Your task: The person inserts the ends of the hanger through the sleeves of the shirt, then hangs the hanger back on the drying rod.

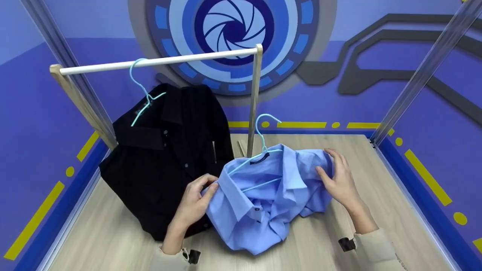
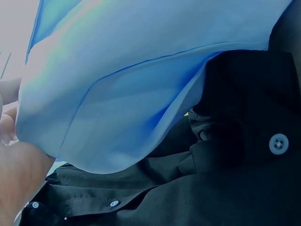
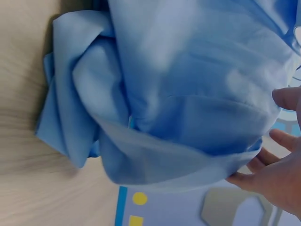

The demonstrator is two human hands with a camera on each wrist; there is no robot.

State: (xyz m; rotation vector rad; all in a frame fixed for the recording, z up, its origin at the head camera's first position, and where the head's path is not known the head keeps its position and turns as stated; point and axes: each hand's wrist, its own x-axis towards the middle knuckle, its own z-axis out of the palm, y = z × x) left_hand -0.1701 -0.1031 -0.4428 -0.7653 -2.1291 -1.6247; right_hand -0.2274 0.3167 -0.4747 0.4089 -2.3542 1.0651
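Observation:
A light blue collared shirt (image 1: 260, 229) hangs bunched over the table, with a pale turquoise hanger (image 1: 257, 126) inside its open neck. My left hand (image 1: 194, 203) pinches the shirt's left shoulder between thumb and fingers. At the opposite shoulder, my right hand (image 1: 340, 182) grips the cloth, thumb in front and fingers behind. In the left wrist view, the blue cloth (image 2: 108, 113) drapes in front of dark fabric. The right wrist view shows folded blue cloth (image 3: 183, 108) beside my fingertips (image 3: 240, 179). The hanger's ends are hidden under the fabric.
To the left, a black button shirt (image 1: 147, 180) hangs on another turquoise hanger (image 1: 139, 82). That hanger hooks over the white bar (image 1: 196, 57) of a wooden-legged rack. Blue-purple walls surround the light wood table (image 1: 105, 233).

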